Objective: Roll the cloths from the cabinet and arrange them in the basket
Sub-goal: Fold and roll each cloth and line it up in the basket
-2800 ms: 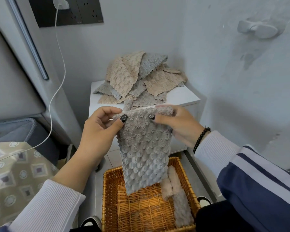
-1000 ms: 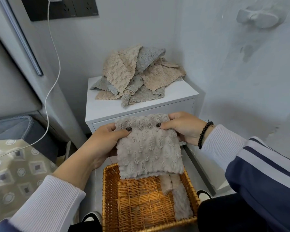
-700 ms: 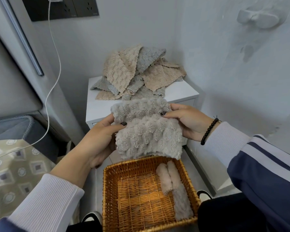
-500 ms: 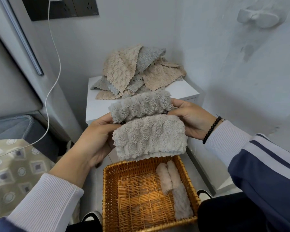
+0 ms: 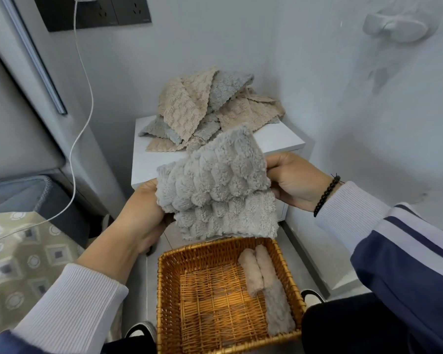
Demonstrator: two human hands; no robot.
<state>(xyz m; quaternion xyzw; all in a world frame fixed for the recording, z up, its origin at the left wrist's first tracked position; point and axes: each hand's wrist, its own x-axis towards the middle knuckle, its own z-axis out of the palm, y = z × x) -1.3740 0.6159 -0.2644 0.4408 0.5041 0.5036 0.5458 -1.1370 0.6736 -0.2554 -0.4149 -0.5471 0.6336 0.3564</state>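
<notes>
- The grey fluffy microfibre cloth (image 5: 215,185) is held in the air above the far rim of the basket and in front of the cabinet, folded over itself into a doubled band. It is not yet a tight roll; the lower layer hangs loose with its scalloped edge just above the basket rim.
- The left hand (image 5: 141,208) grips the cloth's left end, its fingers hidden behind the fabric. The right hand (image 5: 292,182) grips the right end, thumb on the near face (a dark beaded bracelet (image 5: 326,196) sits at that wrist).
- The square woven wicker basket (image 5: 169,290) stands on the floor directly below. Two finished rolls lie in it side by side along the right wall: a beige rolled cloth (image 5: 251,272) and a longer grey rolled cloth (image 5: 274,297), touching each other. The rest of the basket floor shows bare weave.
- The white low cabinet (image 5: 279,141) behind carries a loose heap of beige and grey cloths (image 5: 205,111), unrolled and overlapping; an exact count cannot be made.
- Assessment: two cloths done, a third in hand and part-formed, the heap outstanding. The task is judged to be in its early stage, with most of the work left.
</notes>
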